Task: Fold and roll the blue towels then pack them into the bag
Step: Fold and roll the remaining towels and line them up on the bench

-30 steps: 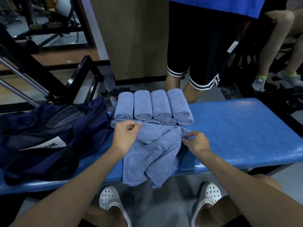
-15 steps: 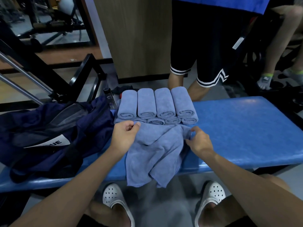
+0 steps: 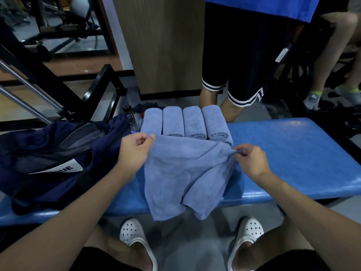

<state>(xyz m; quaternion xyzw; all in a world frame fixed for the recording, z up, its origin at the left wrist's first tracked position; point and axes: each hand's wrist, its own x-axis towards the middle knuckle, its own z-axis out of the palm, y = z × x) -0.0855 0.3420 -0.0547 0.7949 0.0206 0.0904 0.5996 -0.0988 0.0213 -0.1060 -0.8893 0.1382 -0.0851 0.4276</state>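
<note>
Fingers of left hand pinch top-left corner of unfolded blue terry towel; right hand fingers pinch its top-right corner. Towel drapes over near edge of blue padded surface, in front of four rolled blue towels. Open navy fabric bag lies left.

Dim gym corner around my blue padded vinyl surface.
Beyond it I see a tall wood-grain panel column with a dark base strip, and smooth grey floor lies under my feet. To my left, black steel machine frames slant over brown wooden flooring. A person in black, white-striped shorts stands just behind the surface, whose front edge shines softly.
</note>
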